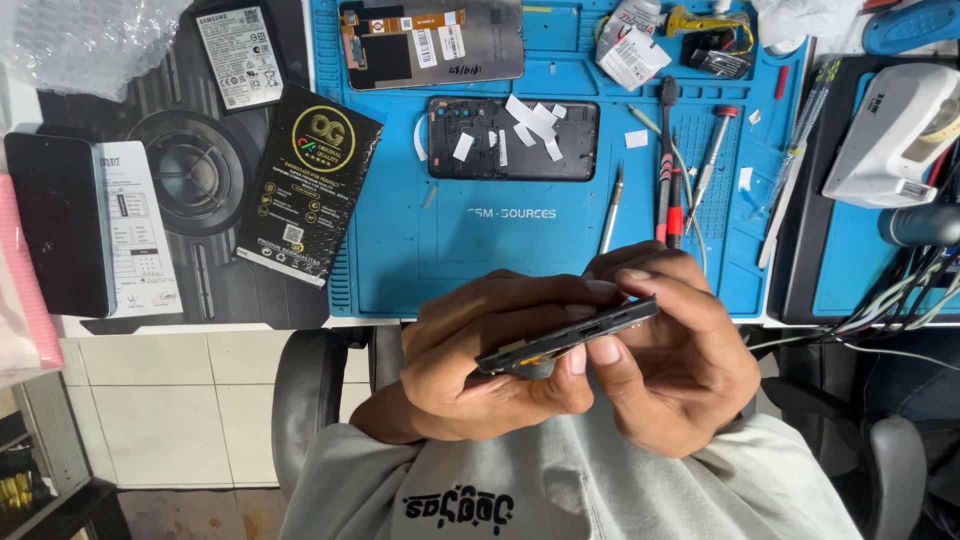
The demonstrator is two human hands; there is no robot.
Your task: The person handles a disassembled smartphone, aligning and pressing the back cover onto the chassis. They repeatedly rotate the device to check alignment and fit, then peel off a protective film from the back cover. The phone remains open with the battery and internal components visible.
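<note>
Your left hand and right hand both clamp the thin black slab-shaped phone body, held edge-on above your lap, just off the near edge of the blue rubber work mat. Open mat lies directly ahead; the slim metal-tipped screwdrivers stand near your right fingers. The phone's underside appears partly open, though the view is poor.

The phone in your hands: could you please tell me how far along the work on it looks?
Disassembly looks done: a dark back cover with white tape strips and a separate panel with a flex cable lie on the blue mat. In hand: the left hand and right hand grip the thin phone body edge-on. Seemingly left: the battery and cover lie apart, unfitted.
</note>
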